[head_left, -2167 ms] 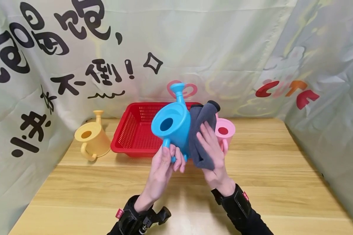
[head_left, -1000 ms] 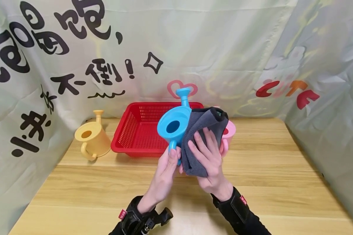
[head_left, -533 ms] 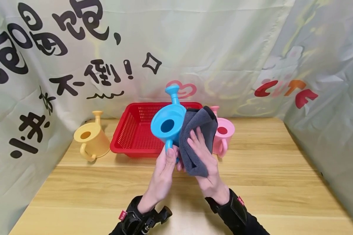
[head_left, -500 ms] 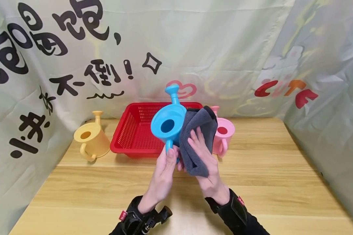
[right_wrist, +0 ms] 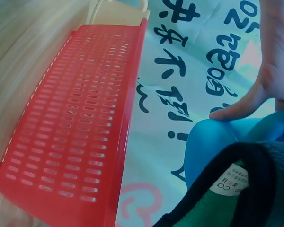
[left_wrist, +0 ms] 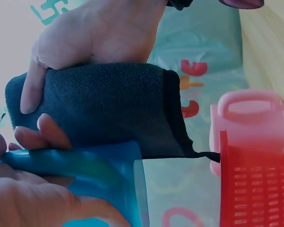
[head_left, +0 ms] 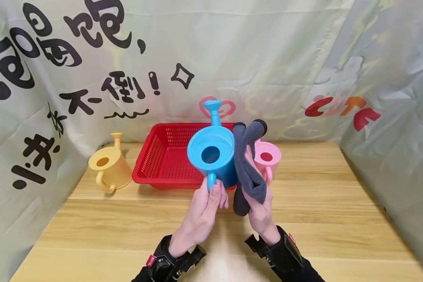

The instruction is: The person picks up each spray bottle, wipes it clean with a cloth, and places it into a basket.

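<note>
A blue watering can (head_left: 225, 170) is held up by its handle in my left hand (head_left: 200, 211), over the front of the basket. Its open top faces me and its spout points away. My right hand (head_left: 262, 213) grips a dark grey cloth (head_left: 244, 166) with black edging against the can's right side. Part of that hand is hidden by the folds. In the left wrist view a digit lies over the cloth (left_wrist: 99, 106). The right wrist view shows the cloth's green side (right_wrist: 206, 210) and a white label.
A red perforated basket (head_left: 155, 181) stands behind the hands on the wooden table (head_left: 303, 219). To its left is a yellow watering can (head_left: 118, 168). A pink watering can (head_left: 271, 150) stands at its right, partly behind the cloth. A printed fabric backdrop (head_left: 268, 58) encloses the table.
The blue can has turned and shifted slightly right. My right hand has rotated, from flat spread fingers on the cloth to an edge-on grip, and the cloth is folded narrower.
</note>
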A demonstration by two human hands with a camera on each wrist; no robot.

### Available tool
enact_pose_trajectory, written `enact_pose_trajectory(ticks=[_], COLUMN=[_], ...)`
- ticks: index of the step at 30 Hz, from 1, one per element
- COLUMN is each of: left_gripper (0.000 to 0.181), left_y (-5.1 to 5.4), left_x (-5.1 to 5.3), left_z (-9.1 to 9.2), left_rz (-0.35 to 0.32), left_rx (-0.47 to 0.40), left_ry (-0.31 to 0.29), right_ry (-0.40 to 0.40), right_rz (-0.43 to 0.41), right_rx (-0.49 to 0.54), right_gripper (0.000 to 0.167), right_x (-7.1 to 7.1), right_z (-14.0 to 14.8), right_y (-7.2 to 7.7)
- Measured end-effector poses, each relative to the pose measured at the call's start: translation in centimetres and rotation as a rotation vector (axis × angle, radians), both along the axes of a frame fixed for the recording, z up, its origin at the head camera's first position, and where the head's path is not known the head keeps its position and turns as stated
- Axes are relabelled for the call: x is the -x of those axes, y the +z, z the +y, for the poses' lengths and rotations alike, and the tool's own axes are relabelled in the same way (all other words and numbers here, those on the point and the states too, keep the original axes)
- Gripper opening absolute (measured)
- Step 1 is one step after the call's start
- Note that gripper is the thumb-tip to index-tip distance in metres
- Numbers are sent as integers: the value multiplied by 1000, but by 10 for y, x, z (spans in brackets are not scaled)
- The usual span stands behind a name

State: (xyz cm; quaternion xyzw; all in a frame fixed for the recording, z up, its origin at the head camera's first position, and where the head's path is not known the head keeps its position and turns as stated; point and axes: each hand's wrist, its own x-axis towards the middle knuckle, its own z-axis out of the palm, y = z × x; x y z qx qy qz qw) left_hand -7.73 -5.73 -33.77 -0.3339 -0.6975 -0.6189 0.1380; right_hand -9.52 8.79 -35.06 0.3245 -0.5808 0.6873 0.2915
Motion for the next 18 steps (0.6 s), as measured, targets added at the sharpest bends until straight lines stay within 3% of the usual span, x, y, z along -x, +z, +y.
enact_pose_trajectory(ticks=[5,11,15,18], left_gripper=[16,16,17,18], left_y=[-1,-1,0,1], left_x=[-1,-1,-1,-1], left_z=[-1,-2,-2,-3], left_rz=[28,42,29,19], left_rx=[76,104,81,47], left_ry=[-28,-41,-53,-60], right_ry=[-32,15,-42,-73], right_rz=[-134,-240,-172,-18], right_rx=[97,152,91,17], right_gripper=[54,42,52,63], right_x=[-2,1,1,5], right_z=[7,11,10,6], right_y=[2,5,1,-3])
